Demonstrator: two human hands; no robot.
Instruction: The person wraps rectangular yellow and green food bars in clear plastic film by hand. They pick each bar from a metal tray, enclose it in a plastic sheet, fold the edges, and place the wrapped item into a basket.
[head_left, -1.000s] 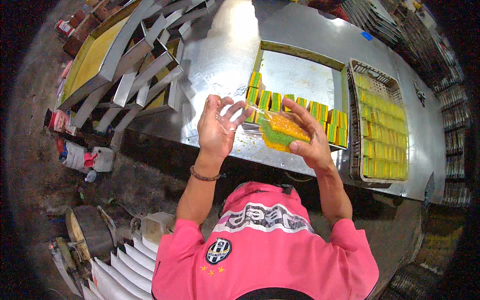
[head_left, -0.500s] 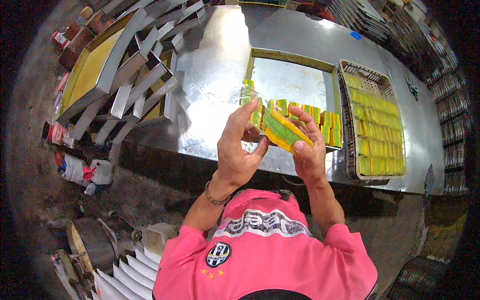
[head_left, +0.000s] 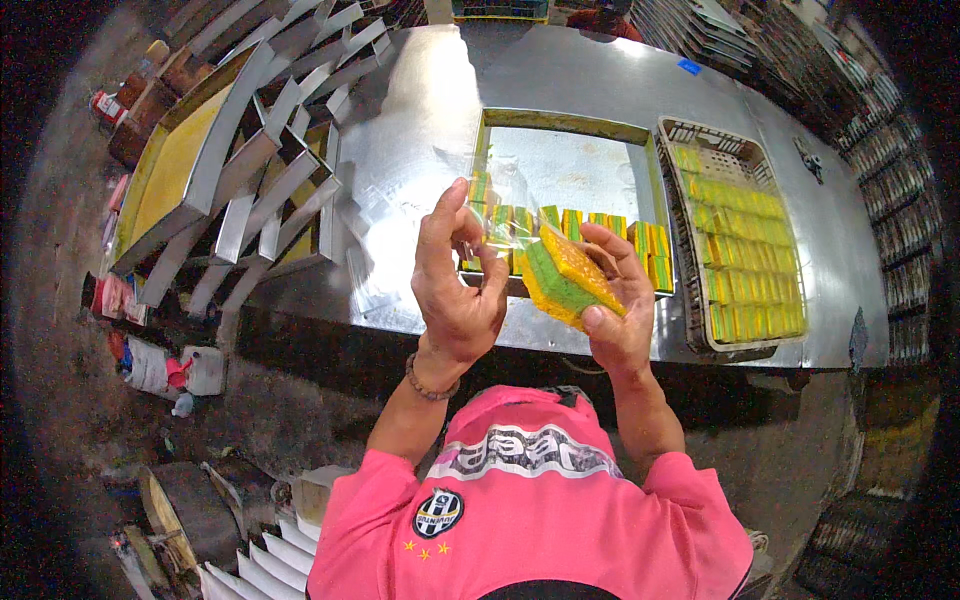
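Observation:
Between the thumb and fingers of my right hand (head_left: 622,325) is a slice of layered yellow-and-green cake (head_left: 565,282), tilted above the table's near edge. My left hand (head_left: 450,290) pinches a clear plastic bag (head_left: 510,200) by its edge. The thin film reaches toward the slice; whether they touch I cannot tell. Behind both hands lies a shallow metal tray (head_left: 570,122), with several cut cake slices (head_left: 655,250) lined along its near side. My hands hide part of that row.
At right stands a plastic crate (head_left: 672,215) with rows of wrapped slices (head_left: 750,250). Stacked metal trays (head_left: 240,205) crowd the table's left side, one holding a yellow sheet. A small blue scrap (head_left: 689,67) lies on the metal table (head_left: 420,130) far off.
My left hand has drawn left, away from the slice, with the plastic. The slice has turned in my right hand and shows more of its yellow face.

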